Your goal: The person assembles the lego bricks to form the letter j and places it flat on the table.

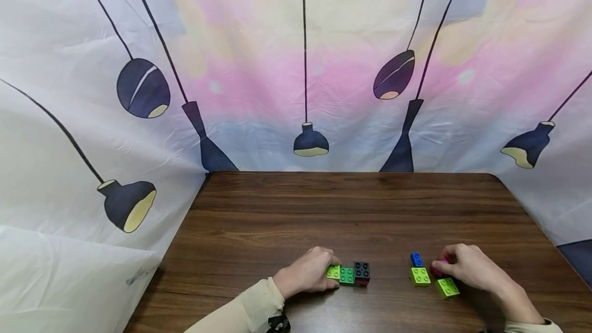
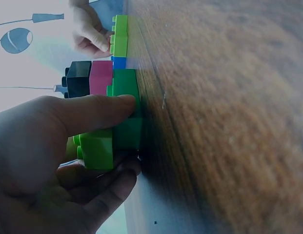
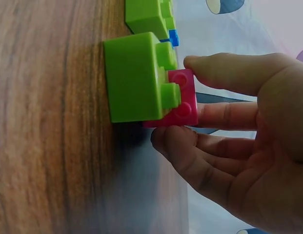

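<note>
My left hand [image 1: 309, 271] grips a joined row of toy building bricks between thumb and fingers. In the left wrist view its thumb lies along the green brick [image 2: 124, 87], and a lime brick [image 2: 98, 150] sits on top near the fingers. At the far end a black brick [image 2: 79, 78] is stacked on a magenta brick [image 2: 101, 77]. Over on the right, my right hand [image 1: 476, 266] pinches a pink brick [image 3: 188, 105]. A lime brick [image 3: 134, 80] stands on the table directly beside the pink one; whether they are joined I cannot tell.
Left of the right hand, another lime brick [image 1: 420, 276] lies with a small blue brick [image 1: 417, 259] behind it. Everything is on a brown wood-grain table [image 1: 351, 209]. A fabric backdrop [image 1: 259, 76] printed with lamps hangs behind and beside the table.
</note>
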The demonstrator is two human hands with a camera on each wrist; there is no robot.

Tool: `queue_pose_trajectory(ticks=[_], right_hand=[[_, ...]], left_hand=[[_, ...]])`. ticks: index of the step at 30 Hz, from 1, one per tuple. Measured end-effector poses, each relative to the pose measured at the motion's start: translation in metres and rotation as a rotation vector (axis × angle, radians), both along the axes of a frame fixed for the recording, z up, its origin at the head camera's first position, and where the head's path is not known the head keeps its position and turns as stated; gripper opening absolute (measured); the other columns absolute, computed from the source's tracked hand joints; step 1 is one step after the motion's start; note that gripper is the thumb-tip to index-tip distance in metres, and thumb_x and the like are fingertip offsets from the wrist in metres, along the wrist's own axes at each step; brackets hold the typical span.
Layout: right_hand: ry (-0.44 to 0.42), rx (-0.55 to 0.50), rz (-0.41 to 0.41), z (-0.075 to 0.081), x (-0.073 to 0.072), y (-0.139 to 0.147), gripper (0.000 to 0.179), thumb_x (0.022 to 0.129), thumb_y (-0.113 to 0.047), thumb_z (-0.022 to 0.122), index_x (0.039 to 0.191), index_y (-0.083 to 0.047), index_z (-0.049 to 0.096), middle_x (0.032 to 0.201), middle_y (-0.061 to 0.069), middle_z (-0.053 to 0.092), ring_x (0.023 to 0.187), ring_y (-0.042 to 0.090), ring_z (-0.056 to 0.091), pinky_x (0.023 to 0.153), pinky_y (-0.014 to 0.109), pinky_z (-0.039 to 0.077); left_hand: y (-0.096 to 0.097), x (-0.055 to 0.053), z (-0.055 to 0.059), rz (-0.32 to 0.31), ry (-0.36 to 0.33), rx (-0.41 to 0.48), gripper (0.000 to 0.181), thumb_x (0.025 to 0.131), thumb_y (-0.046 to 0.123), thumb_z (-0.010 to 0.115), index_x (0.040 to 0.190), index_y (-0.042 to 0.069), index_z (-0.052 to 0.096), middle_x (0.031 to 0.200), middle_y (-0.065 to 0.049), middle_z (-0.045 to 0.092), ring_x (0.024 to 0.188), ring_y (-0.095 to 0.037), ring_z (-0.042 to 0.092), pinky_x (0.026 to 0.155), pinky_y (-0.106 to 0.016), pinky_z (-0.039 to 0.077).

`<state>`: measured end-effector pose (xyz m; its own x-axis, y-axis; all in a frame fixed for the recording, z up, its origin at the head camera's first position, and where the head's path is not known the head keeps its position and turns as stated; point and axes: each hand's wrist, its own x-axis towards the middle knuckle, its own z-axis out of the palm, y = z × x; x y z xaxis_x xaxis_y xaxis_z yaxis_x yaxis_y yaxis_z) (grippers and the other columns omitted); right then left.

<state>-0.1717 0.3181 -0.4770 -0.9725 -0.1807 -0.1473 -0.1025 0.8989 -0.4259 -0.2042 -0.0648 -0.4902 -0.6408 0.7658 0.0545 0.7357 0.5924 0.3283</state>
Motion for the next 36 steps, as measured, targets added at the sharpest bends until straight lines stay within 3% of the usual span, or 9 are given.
queue_pose_trajectory(ticks=[6,14,20,24,28,31,36], right_hand=[[-0.042,-0.043,0.013,-0.0006,-0.0025,0.0005,0.023,0.091,-0.041,0.065,0.098,-0.020,0.071,0.080,-0.011,0.066,0.072,0.003,0.059,0.061,0.028,0.047],[-0.041,-0.019,0.030,0.0020,-0.0041,-0.0019,0.022,0.092,-0.036,0.064,0.104,-0.020,0.074,0.090,-0.008,0.070,0.080,0.005,0.060,0.066,0.030,0.047],[-0.076,-0.040,0.022,0.0013,-0.0051,-0.0030,0.029,0.093,-0.037,0.062,0.108,-0.016,0.074,0.095,-0.003,0.073,0.088,0.015,0.066,0.070,0.036,0.053],[-0.060,-0.048,0.036,-0.0017,-0.0043,-0.0027,0.023,0.093,-0.036,0.063,0.103,-0.018,0.075,0.089,-0.009,0.072,0.083,0.009,0.065,0.068,0.031,0.052],[0.038,-0.015,0.092,-0.0041,-0.0039,-0.0017,0.012,0.092,-0.032,0.064,0.091,-0.026,0.074,0.083,-0.015,0.065,0.076,-0.002,0.057,0.064,0.025,0.047],[0.093,0.018,0.121,-0.0038,-0.0038,-0.0013,0.009,0.091,-0.031,0.065,0.087,-0.030,0.073,0.085,-0.016,0.063,0.078,-0.001,0.057,0.065,0.026,0.048],[0.056,0.020,0.123,-0.0018,-0.0042,-0.0006,0.013,0.091,-0.040,0.064,0.087,-0.033,0.074,0.087,-0.015,0.070,0.083,0.004,0.064,0.068,0.030,0.051]], left_hand=[[-0.0001,0.0002,-0.0003,-0.008,0.005,0.001,0.035,0.078,0.025,0.082,0.109,0.010,0.073,0.090,0.005,0.067,0.072,0.004,0.051,0.062,-0.007,0.042],[0.0004,0.0007,0.0009,0.004,0.017,-0.017,0.037,0.077,0.026,0.082,0.109,0.011,0.073,0.092,0.005,0.068,0.074,0.004,0.052,0.064,-0.007,0.042],[0.0004,0.0010,0.0008,0.007,0.015,-0.022,0.036,0.077,0.027,0.082,0.109,0.012,0.073,0.092,0.006,0.068,0.073,0.004,0.052,0.064,-0.007,0.042],[0.0004,0.0006,0.0012,0.004,0.006,-0.021,0.035,0.078,0.027,0.082,0.108,0.012,0.073,0.090,0.006,0.067,0.072,0.004,0.051,0.062,-0.007,0.042],[0.0003,0.0006,0.0018,0.007,-0.002,-0.020,0.036,0.078,0.027,0.082,0.109,0.012,0.073,0.091,0.006,0.067,0.072,0.004,0.051,0.062,-0.007,0.042],[0.0001,0.0008,0.0017,0.009,0.000,-0.021,0.036,0.078,0.027,0.082,0.109,0.012,0.073,0.090,0.007,0.066,0.072,0.004,0.051,0.062,-0.007,0.041],[0.0000,0.0012,0.0014,0.009,0.001,-0.021,0.035,0.078,0.027,0.082,0.109,0.012,0.073,0.090,0.007,0.066,0.072,0.004,0.051,0.062,-0.007,0.042]])
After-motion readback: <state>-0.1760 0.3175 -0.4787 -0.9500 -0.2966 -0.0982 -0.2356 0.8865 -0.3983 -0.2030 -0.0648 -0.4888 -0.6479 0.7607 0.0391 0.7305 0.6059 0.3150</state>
